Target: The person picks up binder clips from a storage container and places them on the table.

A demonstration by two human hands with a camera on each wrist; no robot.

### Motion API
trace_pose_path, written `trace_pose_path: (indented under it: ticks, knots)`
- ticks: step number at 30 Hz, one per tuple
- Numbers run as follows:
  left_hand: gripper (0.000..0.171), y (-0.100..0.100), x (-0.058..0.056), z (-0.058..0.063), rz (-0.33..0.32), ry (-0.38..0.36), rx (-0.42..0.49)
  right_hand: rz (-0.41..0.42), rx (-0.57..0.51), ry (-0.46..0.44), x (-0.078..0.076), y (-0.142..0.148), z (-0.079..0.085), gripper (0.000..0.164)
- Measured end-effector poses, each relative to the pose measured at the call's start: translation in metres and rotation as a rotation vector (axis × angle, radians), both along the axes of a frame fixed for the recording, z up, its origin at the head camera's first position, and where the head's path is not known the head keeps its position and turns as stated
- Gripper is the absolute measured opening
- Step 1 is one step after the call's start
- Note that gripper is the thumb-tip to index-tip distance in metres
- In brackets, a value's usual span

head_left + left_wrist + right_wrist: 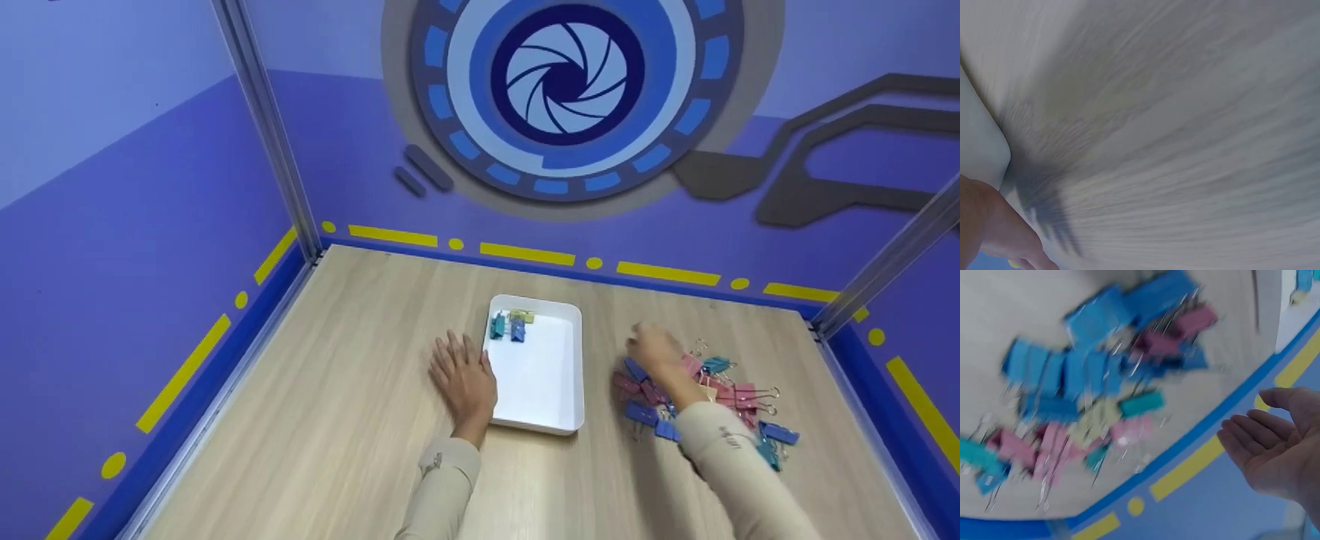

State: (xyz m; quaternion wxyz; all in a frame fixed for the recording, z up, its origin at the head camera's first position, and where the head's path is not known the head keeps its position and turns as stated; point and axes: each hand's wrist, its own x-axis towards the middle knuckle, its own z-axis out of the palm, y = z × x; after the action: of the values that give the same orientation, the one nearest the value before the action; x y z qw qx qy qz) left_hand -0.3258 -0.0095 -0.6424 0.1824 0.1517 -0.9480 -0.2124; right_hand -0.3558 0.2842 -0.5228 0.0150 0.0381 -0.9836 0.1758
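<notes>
A white rectangular tray lies on the table, with a teal binder clip, a blue binder clip and a yellow binder clip in its far left part. My left hand lies flat with spread fingers along the tray's left side. Over the far left part of a pile of mixed binder clips hovers my right hand. In the right wrist view, the right hand has loosely bent fingers, thumb apart, and nothing in it. Blue, pink, teal and cream clips appear blurred there.
The wooden table is bounded by a purple back wall and side walls with yellow dashes. Metal posts stand at the corners. The pile lies right of the tray, with wood surface between them.
</notes>
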Motion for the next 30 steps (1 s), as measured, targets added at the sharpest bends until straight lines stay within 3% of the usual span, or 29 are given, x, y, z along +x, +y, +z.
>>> trace_pose_path:
  ticks: [4, 7, 10, 13, 20, 26, 30]
  knots:
    - [0.053, -0.001, 0.002, -0.001, 0.013, 0.001, 0.005, 0.073, -0.111, 0.111, -0.019, -0.051, -0.023, 0.015]
    - [0.053, 0.0, 0.004, -0.001, 0.02, -0.002, 0.002, 0.172, -0.154, 0.14, -0.031, -0.086, -0.036, 0.013]
    - [0.053, 0.001, 0.006, 0.0, 0.025, -0.013, -0.009, 0.233, -0.137, 0.087, -0.039, -0.116, -0.046, 0.019]
    - [0.053, 0.001, 0.004, 0.001, 0.027, -0.001, -0.008, 0.227, -0.124, 0.008, -0.046, -0.137, -0.056, 0.027]
    - [0.051, 0.002, -0.004, 0.0, 0.022, 0.063, 0.013, 0.158, -0.141, -0.009, -0.063, -0.158, -0.079, 0.043]
    - [0.051, 0.0, -0.004, -0.002, 0.029, 0.082, 0.014, 0.11, -0.156, -0.06, -0.069, -0.163, -0.083, 0.047]
    - [0.051, -0.003, -0.005, 0.0, 0.026, 0.077, 0.012, 0.143, -0.1, -0.036, -0.07, -0.162, -0.081, 0.041]
